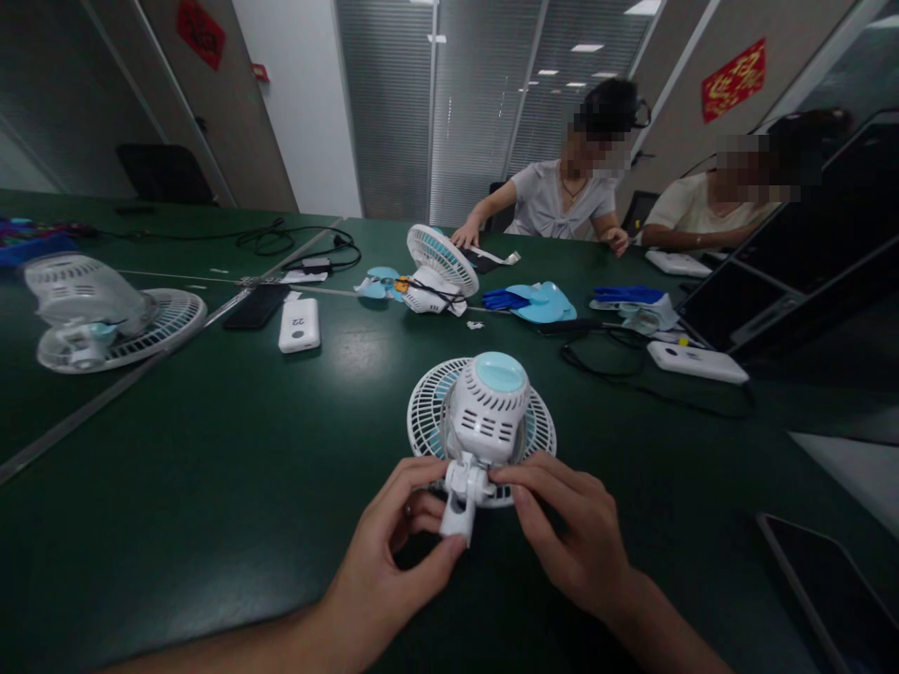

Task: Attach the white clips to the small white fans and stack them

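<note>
Grasping the bracket (449, 522) at lower centre with the left hand (372, 552), with thumb on its foot and fingers curled at the upper left side. With the right hand (576, 534), touching the right side of the joint (469, 477) just above; hard to tell a firm pinch from a light touch there. Next outward, on to the whole fan (484, 412), just below and right of the frame's centre, lying grille-down on the green table (316, 505).

Probably light for its bulk, and likely heaviest at the housing (484, 426). By its look, hard, smooth plastic, perhaps a little slippery; stiff in the bracket, but apt to swing at the joint. Best lifted by the housing, steadying the bracket; better not to squeeze the thin ribs of the grille (425, 412), perhaps brittle.

Farther out, at upper centre, a second fan (442, 267), tilted, near a co-worker's hand (469, 232); to its right, light-blue blades (544, 301). At left, a third fan (91, 290); between, a white power bank (300, 326). At lower right, a phone (821, 580).
</note>
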Tool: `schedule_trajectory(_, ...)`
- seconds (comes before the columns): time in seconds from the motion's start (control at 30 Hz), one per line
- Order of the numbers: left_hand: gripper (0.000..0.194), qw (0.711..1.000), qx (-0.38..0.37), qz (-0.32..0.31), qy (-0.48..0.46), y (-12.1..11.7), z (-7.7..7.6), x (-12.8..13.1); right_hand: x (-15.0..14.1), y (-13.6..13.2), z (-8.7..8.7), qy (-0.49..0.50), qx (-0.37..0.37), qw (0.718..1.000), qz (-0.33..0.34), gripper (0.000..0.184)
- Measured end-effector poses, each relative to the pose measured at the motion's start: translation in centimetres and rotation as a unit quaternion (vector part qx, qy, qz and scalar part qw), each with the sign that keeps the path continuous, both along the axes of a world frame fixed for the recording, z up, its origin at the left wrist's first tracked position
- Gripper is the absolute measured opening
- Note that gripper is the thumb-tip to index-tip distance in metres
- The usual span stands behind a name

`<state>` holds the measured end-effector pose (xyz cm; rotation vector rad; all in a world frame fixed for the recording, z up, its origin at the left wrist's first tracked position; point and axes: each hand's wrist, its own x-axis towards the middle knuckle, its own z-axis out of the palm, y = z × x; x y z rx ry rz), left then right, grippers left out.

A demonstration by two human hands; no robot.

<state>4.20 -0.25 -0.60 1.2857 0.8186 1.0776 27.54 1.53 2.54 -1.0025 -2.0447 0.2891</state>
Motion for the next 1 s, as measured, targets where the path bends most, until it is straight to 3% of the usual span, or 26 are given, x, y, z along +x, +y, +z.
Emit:
schedule_trajectory(0.17,0.042,1.000,0.006,-0.002,-0.002,0.2,0.3,0.0,0.1,-0.3,-0.1,-0.022,-0.013,1.000,0.017,0.022)
schedule_trajectory(0.37,0.042,1.000,0.005,-0.003,0.001,0.1,0.5,-0.1,-0.1,-0.7,0.0,0.031,-0.013,0.998,0.051,0.031)
schedule_trajectory(0.53,0.042,1.000,0.006,0.001,-0.003,0.1,0.5,-0.1,-0.2,-0.3,0.0,0.031,-0.023,0.999,0.038,0.035)
schedule_trajectory(0.67,0.040,1.000,0.005,0.002,-0.002,0.1,0.6,0.1,0.2,-0.1,-0.4,-0.033,0.017,0.999,0.020,0.035)
schedule_trajectory(0.8,0.040,1.000,0.006,0.004,0.008,0.0,0.4,0.0,-0.1,0.0,-0.5,-0.027,0.053,0.998,0.017,0.022)
schedule_trajectory(0.87,0.039,1.000,0.008,0.008,0.014,0.0,0.4,-0.1,-0.7,-0.2,-0.3,0.008,0.017,1.000,-0.002,0.007)
schedule_trajectory(1.0,0.037,1.000,0.005,0.013,0.018,0.1,0.6,-0.2,-2.1,-0.7,0.2,0.093,-0.205,0.973,-0.054,0.037)
